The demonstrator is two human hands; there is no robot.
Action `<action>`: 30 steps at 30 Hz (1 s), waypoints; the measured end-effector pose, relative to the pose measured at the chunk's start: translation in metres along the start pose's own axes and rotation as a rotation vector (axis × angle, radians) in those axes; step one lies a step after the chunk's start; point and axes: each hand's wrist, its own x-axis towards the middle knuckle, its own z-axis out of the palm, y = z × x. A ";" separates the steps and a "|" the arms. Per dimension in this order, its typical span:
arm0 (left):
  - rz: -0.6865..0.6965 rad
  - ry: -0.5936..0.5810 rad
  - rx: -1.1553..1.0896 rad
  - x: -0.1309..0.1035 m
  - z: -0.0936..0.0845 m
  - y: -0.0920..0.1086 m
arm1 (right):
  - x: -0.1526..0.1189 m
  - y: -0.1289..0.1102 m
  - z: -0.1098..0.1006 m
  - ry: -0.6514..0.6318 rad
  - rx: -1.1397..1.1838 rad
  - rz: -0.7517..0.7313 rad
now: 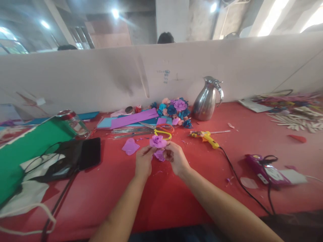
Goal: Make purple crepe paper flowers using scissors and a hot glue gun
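Observation:
Between my two hands, over the middle of the red table, is a purple paper flower with layered petals. My left hand pinches its left side, and my right hand grips its right edge with curled fingers. Just below it shows another purple paper piece, partly hidden by my fingers; I cannot tell whether it is held or lying down. Loose purple petals lie left of my left hand. Behind the flower are scissors with red and yellow handles. A yellow glue gun lies to the right.
Blue, pink and purple paper flowers are heaped at the back beside a steel jug. Purple paper strips and thin wires lie left of them. A phone, a glass jar and a purple power strip flank the work area.

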 end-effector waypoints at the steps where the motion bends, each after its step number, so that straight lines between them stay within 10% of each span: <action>1: -0.010 0.005 -0.013 0.000 0.000 0.000 | 0.000 0.000 -0.001 -0.003 0.008 -0.008; 30: -0.058 -0.224 -0.088 -0.001 -0.002 0.011 | 0.000 -0.010 -0.003 -0.051 -0.099 -0.134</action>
